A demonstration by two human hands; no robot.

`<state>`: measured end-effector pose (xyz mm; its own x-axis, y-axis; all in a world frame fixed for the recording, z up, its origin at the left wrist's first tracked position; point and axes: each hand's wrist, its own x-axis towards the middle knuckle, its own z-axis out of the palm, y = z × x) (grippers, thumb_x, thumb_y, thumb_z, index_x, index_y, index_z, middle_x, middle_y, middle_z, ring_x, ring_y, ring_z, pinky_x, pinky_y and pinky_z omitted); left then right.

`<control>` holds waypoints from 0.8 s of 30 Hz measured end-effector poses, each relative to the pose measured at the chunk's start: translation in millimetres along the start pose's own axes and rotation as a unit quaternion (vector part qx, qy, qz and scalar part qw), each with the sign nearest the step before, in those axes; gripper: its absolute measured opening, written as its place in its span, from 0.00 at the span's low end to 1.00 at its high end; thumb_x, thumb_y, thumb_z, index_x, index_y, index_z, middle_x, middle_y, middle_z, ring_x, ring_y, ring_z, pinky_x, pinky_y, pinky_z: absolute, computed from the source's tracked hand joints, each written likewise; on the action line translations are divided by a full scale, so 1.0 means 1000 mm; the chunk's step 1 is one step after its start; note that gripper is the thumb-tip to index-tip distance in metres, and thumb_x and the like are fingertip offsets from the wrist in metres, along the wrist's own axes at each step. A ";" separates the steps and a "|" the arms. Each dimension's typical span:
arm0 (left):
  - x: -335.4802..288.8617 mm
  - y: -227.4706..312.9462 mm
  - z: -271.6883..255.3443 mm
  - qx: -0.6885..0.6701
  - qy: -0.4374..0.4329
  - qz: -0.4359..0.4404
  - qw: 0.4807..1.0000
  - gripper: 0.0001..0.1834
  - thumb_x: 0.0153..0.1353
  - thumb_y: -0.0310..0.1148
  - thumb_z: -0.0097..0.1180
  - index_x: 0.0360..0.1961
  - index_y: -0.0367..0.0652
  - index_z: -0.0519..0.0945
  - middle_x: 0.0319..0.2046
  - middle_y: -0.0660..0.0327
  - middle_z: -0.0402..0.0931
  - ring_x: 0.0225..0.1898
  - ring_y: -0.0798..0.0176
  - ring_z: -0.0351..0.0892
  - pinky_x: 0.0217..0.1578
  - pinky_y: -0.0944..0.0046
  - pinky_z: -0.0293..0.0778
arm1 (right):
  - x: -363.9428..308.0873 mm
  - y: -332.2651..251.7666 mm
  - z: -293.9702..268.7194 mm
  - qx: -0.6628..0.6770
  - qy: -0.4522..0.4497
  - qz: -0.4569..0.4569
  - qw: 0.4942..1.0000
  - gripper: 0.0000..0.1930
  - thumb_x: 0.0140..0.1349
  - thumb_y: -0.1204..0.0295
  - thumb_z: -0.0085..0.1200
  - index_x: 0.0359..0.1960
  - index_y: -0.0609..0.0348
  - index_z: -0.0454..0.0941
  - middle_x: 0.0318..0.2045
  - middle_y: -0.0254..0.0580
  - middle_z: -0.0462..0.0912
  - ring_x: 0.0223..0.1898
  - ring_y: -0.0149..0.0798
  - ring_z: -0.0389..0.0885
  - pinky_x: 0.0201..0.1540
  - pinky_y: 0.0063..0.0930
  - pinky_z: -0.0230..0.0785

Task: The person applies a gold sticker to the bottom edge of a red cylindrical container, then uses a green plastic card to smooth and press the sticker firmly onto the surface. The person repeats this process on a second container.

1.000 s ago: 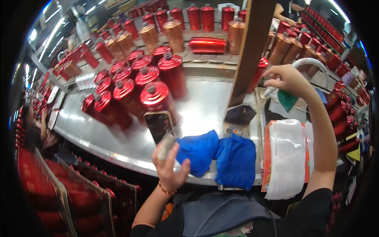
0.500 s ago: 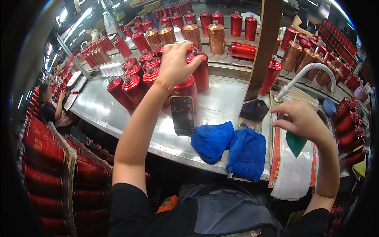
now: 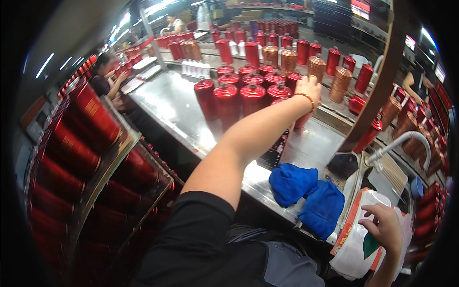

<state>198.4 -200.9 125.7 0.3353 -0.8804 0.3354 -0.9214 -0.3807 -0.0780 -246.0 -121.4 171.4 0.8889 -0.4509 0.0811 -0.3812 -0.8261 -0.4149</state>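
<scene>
My left arm reaches across the metal bench, and my left hand [image 3: 308, 88] is over the right end of a group of shiny red bottles [image 3: 253, 98]. Its fingers bend away from me, and the tips are hidden. Below the wrist is the body of another red bottle [image 3: 301, 122], its top covered; I cannot tell whether the hand grips it. A copper bottle [image 3: 316, 67] stands just behind. My right hand [image 3: 387, 227] hovers low over white sheets [image 3: 351, 258], fingers curled and thumb apart. From its palm side sticks a green pointed piece [image 3: 370, 245], seemingly held there.
A phone [image 3: 276, 150] stands partly behind my left forearm. Blue cloths [image 3: 292, 184] lie at the bench's front edge. A brown post [image 3: 373, 71] and a white curved tap [image 3: 406, 136] rise at right. Racked red bottles [image 3: 71, 148] stand at left. Co-workers sit farther off.
The view has turned left, so the bench shifts right in it. My left hand has moved to the right end of the bottle group. My right hand is lower, the green piece still beneath it.
</scene>
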 end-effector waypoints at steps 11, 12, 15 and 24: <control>-0.011 0.009 -0.017 -0.120 -0.117 -0.048 0.985 0.46 0.40 0.32 0.79 0.64 0.50 0.71 0.63 0.50 0.65 0.65 0.37 0.68 0.60 0.43 0.77 | -0.001 0.018 0.012 0.056 0.015 -0.009 0.998 0.16 0.53 0.71 0.72 0.44 0.59 0.86 0.30 0.41 0.85 0.20 0.35 0.79 0.27 0.29 0.70; -0.013 0.008 -0.016 -0.111 -0.109 -0.035 0.987 0.47 0.39 0.33 0.80 0.64 0.50 0.71 0.63 0.50 0.65 0.65 0.37 0.68 0.60 0.43 0.76 | -0.003 0.019 0.013 0.060 0.014 -0.004 0.998 0.16 0.53 0.72 0.71 0.44 0.59 0.86 0.30 0.41 0.85 0.21 0.35 0.79 0.27 0.29 0.70; -0.017 0.015 -0.013 -0.091 -0.093 0.012 0.991 0.51 0.36 0.39 0.82 0.64 0.48 0.70 0.62 0.47 0.67 0.61 0.37 0.69 0.59 0.43 0.75 | -0.005 0.021 0.014 0.062 0.022 -0.001 0.998 0.16 0.52 0.71 0.72 0.44 0.59 0.86 0.30 0.41 0.85 0.21 0.36 0.79 0.27 0.29 0.70; -0.037 0.000 -0.026 -0.189 -0.045 -0.052 0.979 0.50 0.36 0.52 0.80 0.60 0.44 0.71 0.53 0.42 0.75 0.57 0.38 0.74 0.60 0.49 0.73 | -0.009 0.031 0.018 0.065 0.040 -0.007 0.997 0.14 0.52 0.76 0.69 0.42 0.60 0.85 0.29 0.43 0.84 0.21 0.36 0.78 0.27 0.28 0.69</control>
<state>180.7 -161.2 137.8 0.4322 -0.8697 0.2383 -0.8821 -0.3529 0.3120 -261.4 -136.7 141.8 0.8685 -0.4700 0.1576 -0.3288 -0.7841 -0.5264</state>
